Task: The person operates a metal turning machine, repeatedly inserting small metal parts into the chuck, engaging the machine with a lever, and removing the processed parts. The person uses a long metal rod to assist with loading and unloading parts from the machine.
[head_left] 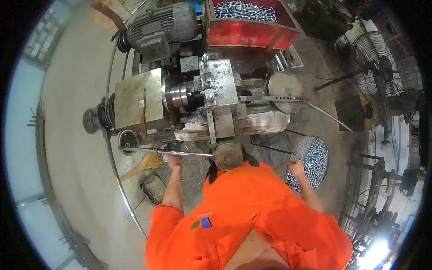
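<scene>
My left hand [174, 160] is under the machine's front, just below a long chrome lever [189, 153] that partly covers it. Its fingers are hidden, so whether it holds anything does not show. My right hand [295, 168] is closed at the left rim of a round perforated tray [304, 146]. Shiny short metal sleeves [316, 163] fill much of this tray. What the right fingers hold, if anything, is too small to make out. Ahead stands a lathe-like machine with a bright metal spindle [179, 95] and a steel tool block [219, 83].
A red bin [252, 33] full of similar metal pieces sits behind the machine. An electric motor [162, 29] is at the back left. A long lever [330, 116] juts out to the right, toward a caged fan [377, 65]. A straw broom [146, 165] lies left of my left forearm.
</scene>
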`<state>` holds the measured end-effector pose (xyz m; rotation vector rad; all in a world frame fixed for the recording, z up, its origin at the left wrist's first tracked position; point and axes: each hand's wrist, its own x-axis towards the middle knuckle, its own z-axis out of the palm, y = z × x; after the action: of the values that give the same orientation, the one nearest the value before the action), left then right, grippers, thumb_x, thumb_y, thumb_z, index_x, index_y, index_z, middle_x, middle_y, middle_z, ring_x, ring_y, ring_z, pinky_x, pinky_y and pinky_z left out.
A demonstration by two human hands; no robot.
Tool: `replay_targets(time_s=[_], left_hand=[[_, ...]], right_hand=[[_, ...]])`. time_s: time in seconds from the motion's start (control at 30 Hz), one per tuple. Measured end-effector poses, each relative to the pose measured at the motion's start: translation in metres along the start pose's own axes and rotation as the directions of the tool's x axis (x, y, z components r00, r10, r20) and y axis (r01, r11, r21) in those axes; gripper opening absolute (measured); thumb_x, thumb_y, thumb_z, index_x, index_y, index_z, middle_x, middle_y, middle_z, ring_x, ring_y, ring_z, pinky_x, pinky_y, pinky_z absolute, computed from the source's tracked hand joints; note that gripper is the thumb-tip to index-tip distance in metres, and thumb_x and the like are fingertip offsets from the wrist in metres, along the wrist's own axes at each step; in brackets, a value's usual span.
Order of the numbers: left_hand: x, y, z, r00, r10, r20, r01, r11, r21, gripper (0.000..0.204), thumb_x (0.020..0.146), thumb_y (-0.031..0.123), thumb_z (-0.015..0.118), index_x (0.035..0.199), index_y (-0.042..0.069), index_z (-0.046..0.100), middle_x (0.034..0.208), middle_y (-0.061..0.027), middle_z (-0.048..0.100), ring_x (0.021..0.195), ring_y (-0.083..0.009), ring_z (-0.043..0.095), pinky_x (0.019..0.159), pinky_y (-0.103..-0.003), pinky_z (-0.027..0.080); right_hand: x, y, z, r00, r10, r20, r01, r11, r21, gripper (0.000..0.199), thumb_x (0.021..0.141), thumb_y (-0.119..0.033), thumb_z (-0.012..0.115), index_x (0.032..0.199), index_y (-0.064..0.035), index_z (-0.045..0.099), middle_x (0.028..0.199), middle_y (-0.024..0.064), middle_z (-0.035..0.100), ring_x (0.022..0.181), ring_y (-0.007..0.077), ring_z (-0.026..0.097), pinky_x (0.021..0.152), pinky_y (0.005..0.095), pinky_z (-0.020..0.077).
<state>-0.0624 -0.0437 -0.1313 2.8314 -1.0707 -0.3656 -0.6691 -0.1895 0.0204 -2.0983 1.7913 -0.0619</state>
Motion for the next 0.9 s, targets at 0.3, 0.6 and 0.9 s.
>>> replay_targets(time_s=[0.3,0.6,0.9], left_hand=[[0.008,-0.018,-0.056,0.969,0.143,0.202,-0.161,0.984,0.078,0.049,0.085,0.049,0.042,0.101,0.006,0.058,0.087,-0.0187,0.064,0.079,-0.0364,0.062,0.069,-0.047,0.049],[-0.031,-0.103,-0.075,0.924,-0.087,0.374,0.231,0.904,-0.360,0.039,0.080,0.030,0.058,0.107,0.003,0.058,0.082,-0.0209,0.064,0.072,-0.0291,0.064,0.063,-0.039,0.049],[-0.123,-0.168,-0.310,0.838,-0.450,-0.309,0.350,0.877,-0.329,0.037,0.089,0.034,0.049,0.105,0.003,0.059,0.073,-0.0129,0.063,0.065,-0.0216,0.060,0.060,-0.033,0.048]], right_hand=[[0.089,-0.052,-0.074,0.996,-0.024,0.087,0.017,0.997,0.081,0.032,0.059,-0.016,0.061,0.089,-0.0053,0.067,0.083,0.0177,0.064,0.079,0.0306,0.063,0.070,0.0376,0.0500],[0.196,-0.338,-0.155,0.765,-0.631,-0.129,0.620,0.668,0.411,0.040,0.061,-0.010,0.057,0.100,-0.0026,0.063,0.095,0.0172,0.064,0.090,0.0275,0.062,0.079,0.0331,0.0475],[0.212,-0.467,-0.089,0.593,-0.804,0.052,0.797,0.595,0.103,0.025,0.056,-0.017,0.058,0.072,0.0000,0.066,0.081,0.0211,0.063,0.079,0.0379,0.060,0.076,0.0399,0.0488]])
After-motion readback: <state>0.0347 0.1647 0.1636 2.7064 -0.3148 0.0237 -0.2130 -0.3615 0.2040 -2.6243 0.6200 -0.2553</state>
